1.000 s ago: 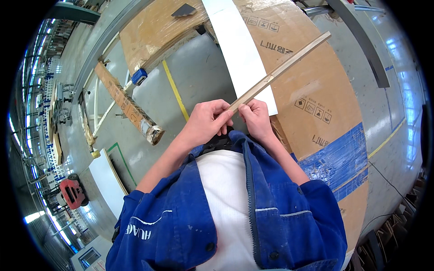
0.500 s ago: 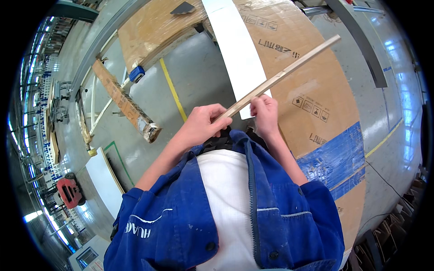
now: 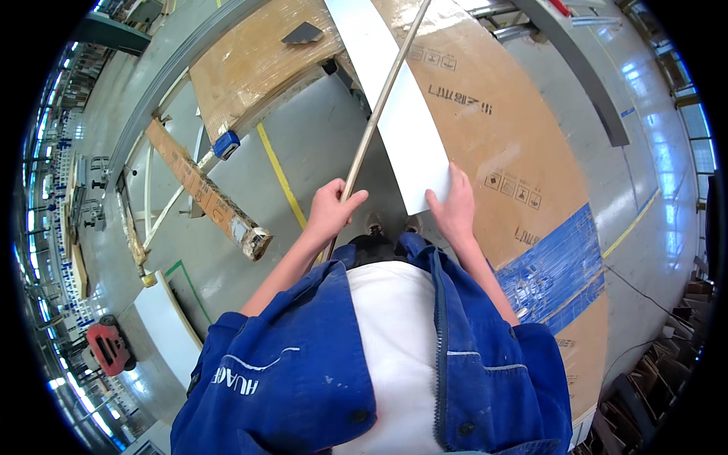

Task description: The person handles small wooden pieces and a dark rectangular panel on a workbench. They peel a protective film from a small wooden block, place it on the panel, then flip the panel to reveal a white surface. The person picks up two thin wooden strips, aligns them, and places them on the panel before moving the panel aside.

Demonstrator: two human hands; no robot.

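Along the left side of the large cardboard package, a long wooden strip slants across a white panel, its near end down by the person's waist. The left hand holds the strip near that end, thumb laid out straight beside it. The right hand is at the panel's near right corner, thumb over the white face; whether the fingers close beneath it cannot be told. Judged by its slenderness, the strip should be light and fairly stiff, liable to swing when gripped at one end; a mid-length hold would balance better. The panel appears smooth and possibly slippery, best taken by opposite edges, with corners prone to chipping. Markings: dark printed characters and a row of boxed handling symbols on the cardboard, beyond blue film; white lettering on the blue jacket. No label shows on strip or panel.
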